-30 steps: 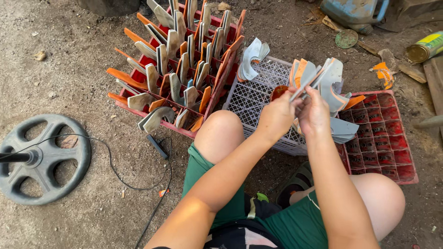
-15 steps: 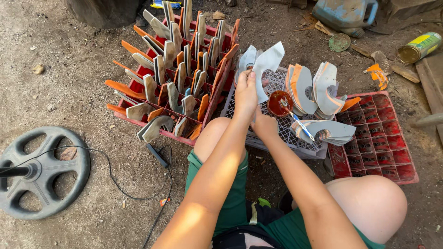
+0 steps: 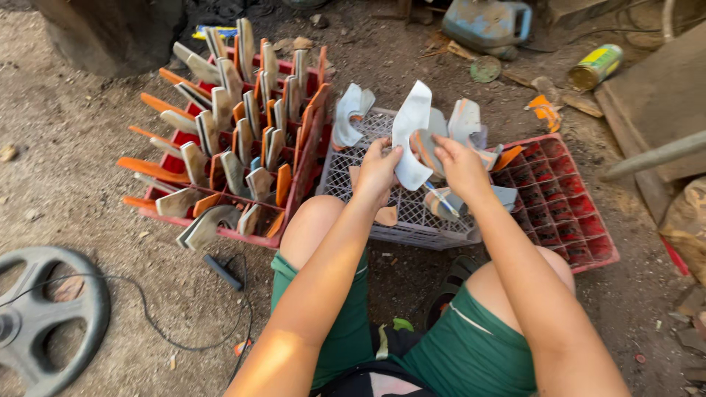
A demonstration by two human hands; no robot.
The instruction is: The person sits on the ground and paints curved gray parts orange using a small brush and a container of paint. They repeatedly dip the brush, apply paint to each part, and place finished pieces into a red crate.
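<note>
We sit outdoors on bare dirt ground (image 3: 88, 147), lit by warm daylight. A grey wheel-shaped disc (image 3: 37, 316) with a black cable (image 3: 147, 323) lies near us; a blue jerrycan (image 3: 489, 22) and wooden planks (image 3: 654, 95) sit farther off.

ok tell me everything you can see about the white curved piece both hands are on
The white curved piece is a thin, bent sheet that looks like cut plastic, pale grey-white with a smooth face and rounded, flaring top edge. It stands roughly upright above the grey lattice crate. The left hand grips its lower left edge, and the right hand holds its right side. Similar curved pieces, some orange-backed, sit just behind it.
</note>
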